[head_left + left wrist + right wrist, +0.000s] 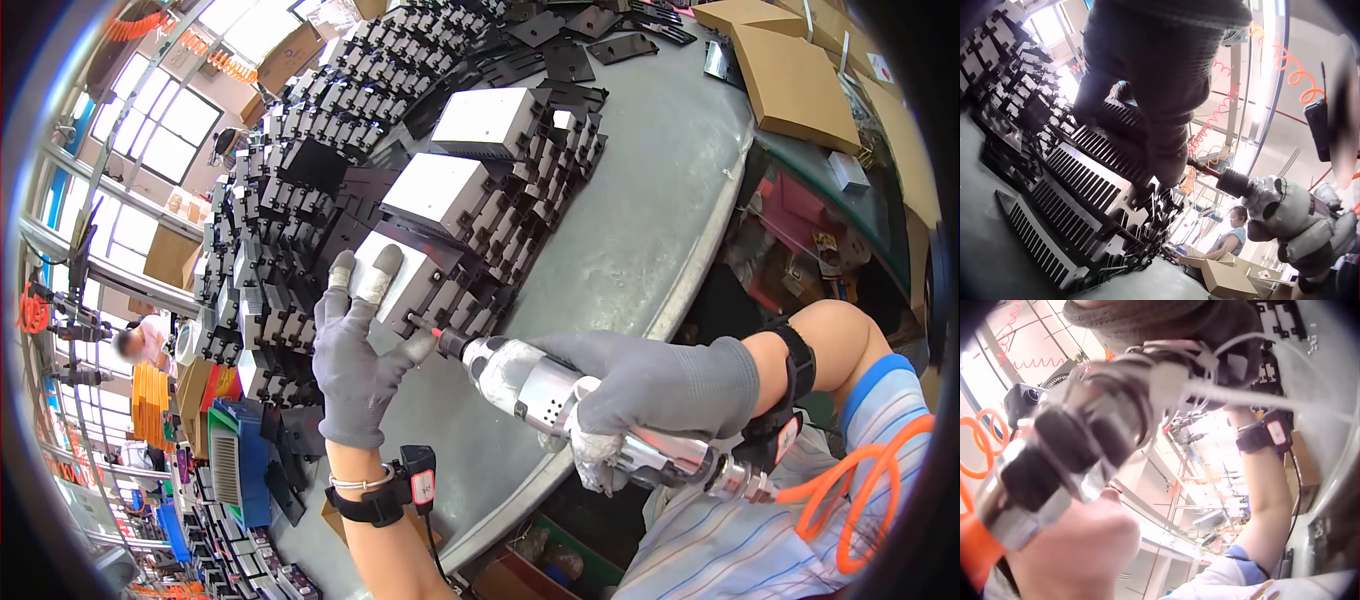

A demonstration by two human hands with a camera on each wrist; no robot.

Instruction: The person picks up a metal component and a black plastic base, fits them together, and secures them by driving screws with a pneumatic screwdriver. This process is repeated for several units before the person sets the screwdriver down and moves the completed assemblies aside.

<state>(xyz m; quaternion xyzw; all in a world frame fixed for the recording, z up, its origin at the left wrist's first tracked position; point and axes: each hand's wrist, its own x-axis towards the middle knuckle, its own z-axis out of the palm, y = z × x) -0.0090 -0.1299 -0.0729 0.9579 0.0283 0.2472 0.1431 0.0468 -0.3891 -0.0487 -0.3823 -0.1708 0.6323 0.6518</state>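
Observation:
My gloved right hand (670,385) grips a silver air screwdriver (515,380) with an orange hose (850,475) at its rear end. Its bit (437,333) points at the black-bracketed side of the nearest stack of metal housings (400,290). Across that stack's pale top lie the straight fingers of my gloved left hand (355,370), with the thumb beside the bit. In the left wrist view, slotted panels (1088,178) show beneath the left hand, and the screwdriver (1235,182) comes in from the right. The right wrist view shows the screwdriver's metal rear fitting (1069,453) close up.
Two more pale-topped stacks (440,190) stand just behind, with many rows of similar parts (340,100) further left. Flat black plates (570,60) lie at the table's far end. Cardboard boxes (795,90) sit to the right, and a blue crate (255,460) stands left.

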